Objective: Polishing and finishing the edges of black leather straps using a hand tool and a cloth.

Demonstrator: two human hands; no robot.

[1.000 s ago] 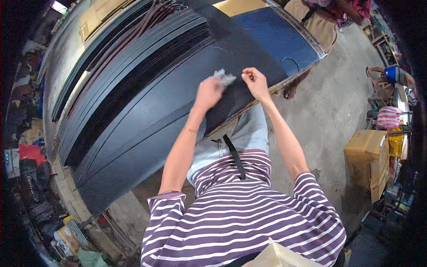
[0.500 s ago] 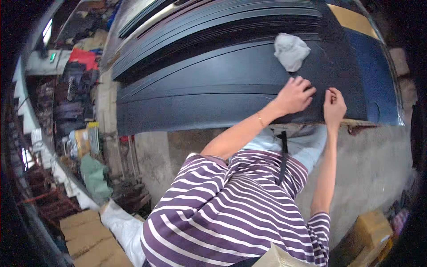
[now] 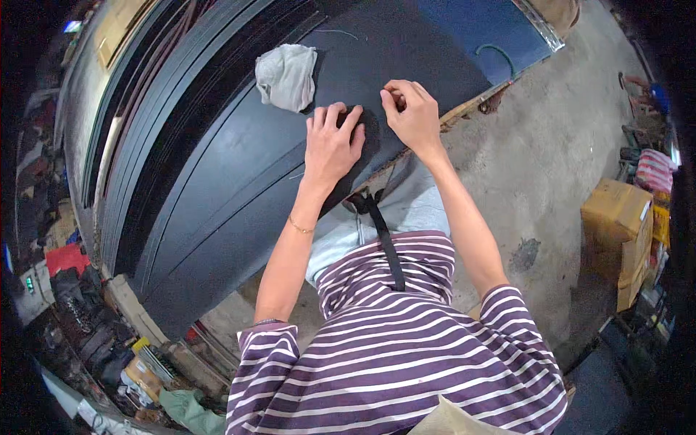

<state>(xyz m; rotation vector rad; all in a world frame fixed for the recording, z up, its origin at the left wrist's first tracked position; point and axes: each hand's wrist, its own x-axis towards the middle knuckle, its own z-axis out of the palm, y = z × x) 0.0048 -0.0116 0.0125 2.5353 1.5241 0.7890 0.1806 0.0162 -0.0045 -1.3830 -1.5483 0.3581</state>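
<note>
My left hand [image 3: 333, 143] rests on a wide black sheet [image 3: 217, 174] that covers the table, its fingers bent and spread apart. Just beyond those fingertips lies a crumpled grey-white cloth [image 3: 286, 77]. To the right, my right hand [image 3: 415, 114] is raised slightly over the sheet near the table's front edge, thumb and forefinger pinched together. Whatever that pinch may hold is too small to make out. Long black strips [image 3: 156, 138] lie stacked along the far left part of the table.
A blue surface [image 3: 471, 36] with a curved green cord [image 3: 500, 56] forms the table's right end. A cardboard box [image 3: 616, 232] stands on the concrete floor [image 3: 536, 167] at right. Clutter, including a red cloth [image 3: 67, 259] and green fabric [image 3: 190, 412], fills the left side.
The view has swung to the right, so table and cloth appear turned and further left. My left hand's fingers have spread from a more curled pose. My right hand remains pinched.
</note>
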